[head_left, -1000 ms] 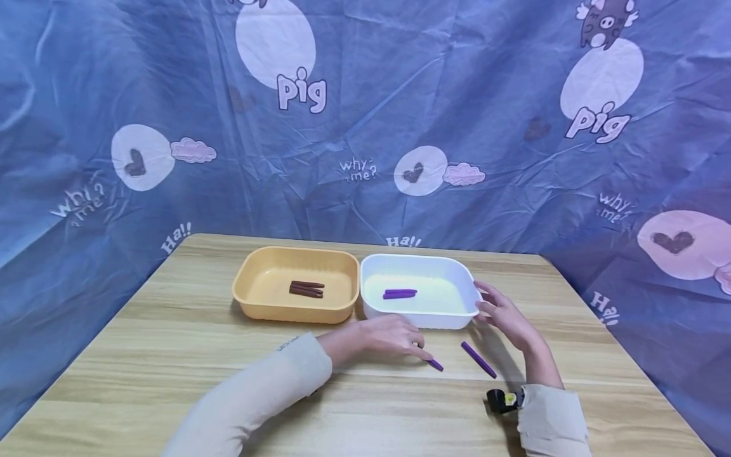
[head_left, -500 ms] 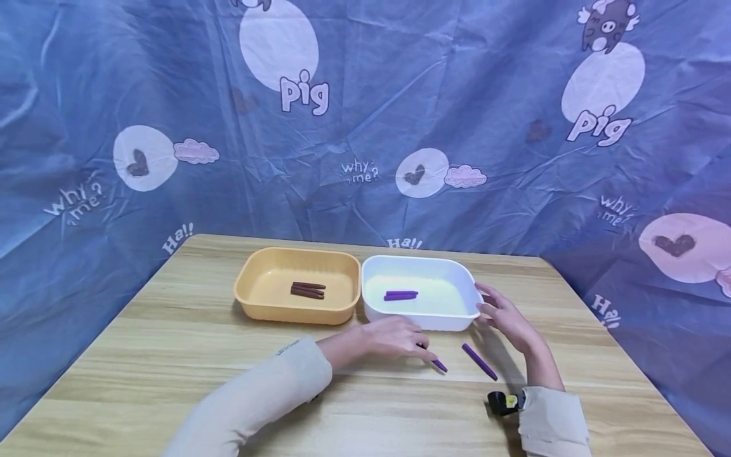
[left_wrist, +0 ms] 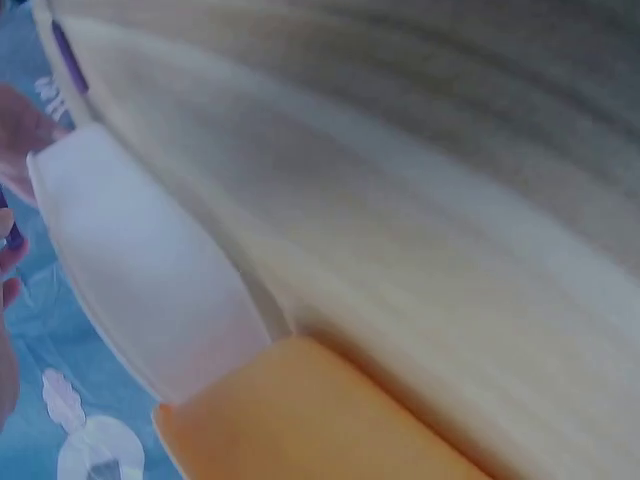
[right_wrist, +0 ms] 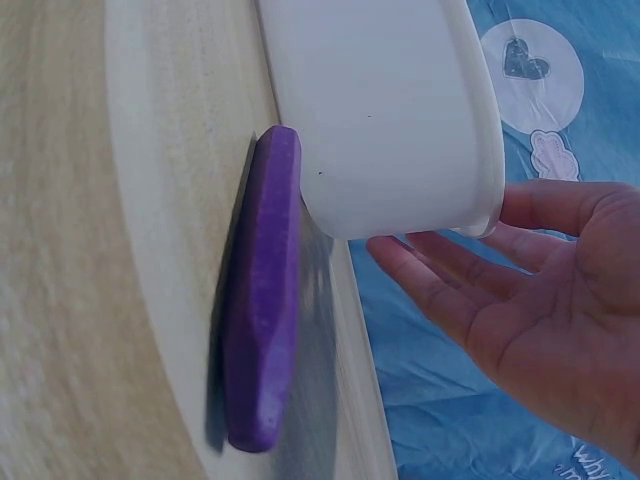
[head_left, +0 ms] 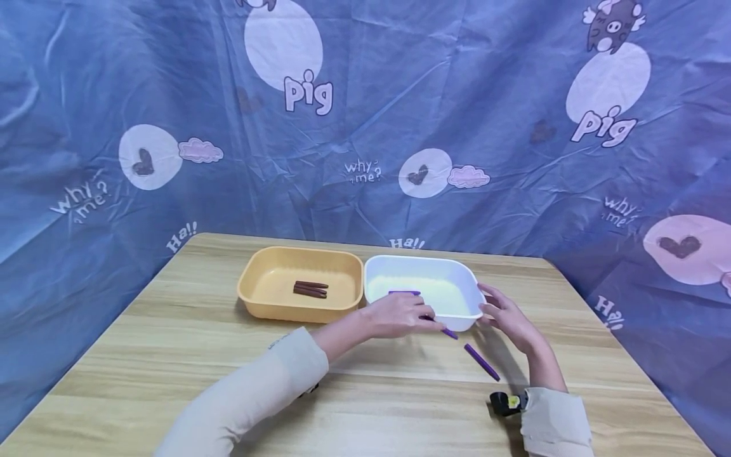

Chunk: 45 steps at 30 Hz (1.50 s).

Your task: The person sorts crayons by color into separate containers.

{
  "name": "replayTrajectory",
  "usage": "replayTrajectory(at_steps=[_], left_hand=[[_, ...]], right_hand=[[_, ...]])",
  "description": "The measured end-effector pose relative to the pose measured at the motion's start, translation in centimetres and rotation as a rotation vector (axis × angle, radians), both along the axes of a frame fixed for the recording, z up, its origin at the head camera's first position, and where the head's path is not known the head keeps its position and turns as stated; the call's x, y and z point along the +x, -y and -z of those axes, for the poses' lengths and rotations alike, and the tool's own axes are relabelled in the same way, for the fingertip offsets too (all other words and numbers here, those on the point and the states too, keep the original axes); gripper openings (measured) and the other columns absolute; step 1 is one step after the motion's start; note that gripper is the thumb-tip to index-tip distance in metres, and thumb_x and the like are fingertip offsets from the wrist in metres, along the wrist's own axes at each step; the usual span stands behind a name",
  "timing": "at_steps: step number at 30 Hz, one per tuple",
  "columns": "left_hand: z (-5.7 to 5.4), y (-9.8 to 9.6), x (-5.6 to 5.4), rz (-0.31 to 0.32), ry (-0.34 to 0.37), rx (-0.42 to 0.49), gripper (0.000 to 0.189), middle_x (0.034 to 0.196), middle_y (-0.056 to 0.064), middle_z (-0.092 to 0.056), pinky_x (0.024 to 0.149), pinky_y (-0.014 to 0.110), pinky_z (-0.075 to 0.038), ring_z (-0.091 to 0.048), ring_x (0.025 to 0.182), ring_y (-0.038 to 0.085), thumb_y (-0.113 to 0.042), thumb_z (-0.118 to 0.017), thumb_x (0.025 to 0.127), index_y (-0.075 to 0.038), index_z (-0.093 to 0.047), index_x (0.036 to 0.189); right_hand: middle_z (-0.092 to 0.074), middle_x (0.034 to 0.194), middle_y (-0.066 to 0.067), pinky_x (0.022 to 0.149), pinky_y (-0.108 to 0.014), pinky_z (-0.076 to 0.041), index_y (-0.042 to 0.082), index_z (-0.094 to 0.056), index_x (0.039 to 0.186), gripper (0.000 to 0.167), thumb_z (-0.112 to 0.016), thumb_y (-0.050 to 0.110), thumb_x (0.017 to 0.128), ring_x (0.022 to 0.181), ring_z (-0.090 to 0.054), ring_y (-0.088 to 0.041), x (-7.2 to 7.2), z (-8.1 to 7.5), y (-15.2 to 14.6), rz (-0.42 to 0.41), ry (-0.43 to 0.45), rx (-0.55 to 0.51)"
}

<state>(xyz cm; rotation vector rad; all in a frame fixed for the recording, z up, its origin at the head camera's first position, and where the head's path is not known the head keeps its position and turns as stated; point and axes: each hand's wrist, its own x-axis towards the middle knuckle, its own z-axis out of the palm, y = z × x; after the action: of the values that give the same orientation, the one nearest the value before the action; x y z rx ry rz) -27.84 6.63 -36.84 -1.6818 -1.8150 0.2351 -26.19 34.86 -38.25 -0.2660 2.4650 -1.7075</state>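
My left hand [head_left: 398, 315] pinches a purple crayon [head_left: 450, 333] in front of the white plastic bin [head_left: 425, 259], up near its front wall. The left wrist view catches just the fingers [left_wrist: 8, 260] at its left edge. Against the bin's right end rest the extended fingers of my right hand [head_left: 510, 320], seen from the palm side in the right wrist view. Another purple crayon [right_wrist: 262, 300] lies on the table below that end of the bin. Inside the bin a purple crayon [head_left: 404, 292] shows, partly hidden behind my left hand.
A yellow-orange bin [head_left: 297, 314] stands tight against the white one on the left, with several brown crayons [head_left: 311, 289] lying in it. The wood-grain table [head_left: 143, 368] meets a blue printed curtain [head_left: 354, 114] behind. A small black device [head_left: 502, 403] is at the right wrist.
My left hand has lifted the purple crayon off the table and moved up toward the white bin's front rim. The right hand stays at the bin's end.
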Motion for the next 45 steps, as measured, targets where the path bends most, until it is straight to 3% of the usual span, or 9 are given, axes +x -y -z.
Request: replayTrajectory(at_steps=[7,14,20,24,31,37,45], left_hand=[[-0.7,0.4,-1.5,-0.139,0.061,0.088,0.037,0.1,-0.007,-0.062,0.072,0.019,-0.047,-0.056,0.084,0.01,-0.008,-0.052,0.091,-0.029,-0.062,0.12],[-0.6,0.5,-2.6,-0.234,0.065,0.131,0.038,0.096,-0.007,-0.063,0.066,0.02,-0.047,-0.056,0.08,0.011,-0.006,-0.055,0.088,-0.028,-0.064,0.118],[-0.5,0.3,-3.1,-0.328,0.095,0.125,0.029,0.093,-0.005,-0.063,0.064,0.02,-0.048,-0.058,0.078,0.012,-0.016,-0.058,0.09,-0.028,-0.065,0.116],[-0.4,0.0,-3.3,-0.394,0.156,0.126,0.028,0.093,-0.004,-0.064,0.063,0.02,-0.049,-0.058,0.077,0.013,-0.018,-0.058,0.091,-0.028,-0.066,0.116],[-0.2,-0.5,-3.7,-0.541,0.277,0.097,0.039,0.087,-0.002,-0.063,0.054,0.021,-0.047,-0.056,0.07,0.013,-0.003,-0.057,0.085,-0.027,-0.067,0.115],[-0.1,-1.1,-4.1,-0.654,0.451,0.063,0.035,0.08,-0.003,-0.062,0.051,0.024,-0.046,-0.055,0.068,0.013,-0.005,-0.06,0.084,-0.029,-0.07,0.107],[0.4,-1.8,-4.5,-0.741,0.566,-0.007,0.034,0.098,-0.002,-0.066,0.06,0.026,-0.049,-0.057,0.077,0.014,-0.006,-0.057,0.088,-0.027,-0.068,0.112]], right_hand=[[-0.022,0.136,-0.038,0.092,-0.042,-0.042,-0.009,-0.01,0.142,0.056,-0.039,0.007,0.097,0.117,-0.037,-0.038,0.0,0.1,-0.1,-0.003,0.004,-0.003],[-0.022,0.136,-0.038,0.092,-0.043,-0.042,-0.009,-0.01,0.142,0.056,-0.039,0.007,0.097,0.117,-0.037,-0.038,0.0,0.2,-0.1,0.003,0.008,0.001],[-0.021,0.136,-0.038,0.092,-0.044,-0.041,-0.009,-0.009,0.142,0.056,-0.038,0.006,0.097,0.118,-0.035,-0.041,0.0,0.2,-0.1,-0.001,0.01,-0.006],[-0.02,0.137,-0.039,0.093,-0.045,-0.04,-0.009,-0.009,0.142,0.056,-0.038,0.006,0.097,0.119,-0.034,-0.042,0.0,0.1,-0.1,-0.004,0.01,-0.003],[-0.021,0.137,-0.038,0.094,-0.047,-0.039,-0.007,-0.01,0.143,0.055,-0.037,0.006,0.097,0.119,-0.035,-0.041,-0.1,0.2,-0.2,0.005,0.013,0.012],[-0.02,0.138,-0.037,0.094,-0.046,-0.04,-0.007,-0.01,0.143,0.055,-0.037,0.006,0.097,0.12,-0.033,-0.043,-0.2,0.2,-0.3,0.009,0.016,0.01],[-0.021,0.137,-0.037,0.095,-0.047,-0.039,-0.007,-0.01,0.143,0.055,-0.037,0.006,0.098,0.12,-0.032,-0.044,-0.3,0.2,-0.4,0.004,0.015,-0.002]])
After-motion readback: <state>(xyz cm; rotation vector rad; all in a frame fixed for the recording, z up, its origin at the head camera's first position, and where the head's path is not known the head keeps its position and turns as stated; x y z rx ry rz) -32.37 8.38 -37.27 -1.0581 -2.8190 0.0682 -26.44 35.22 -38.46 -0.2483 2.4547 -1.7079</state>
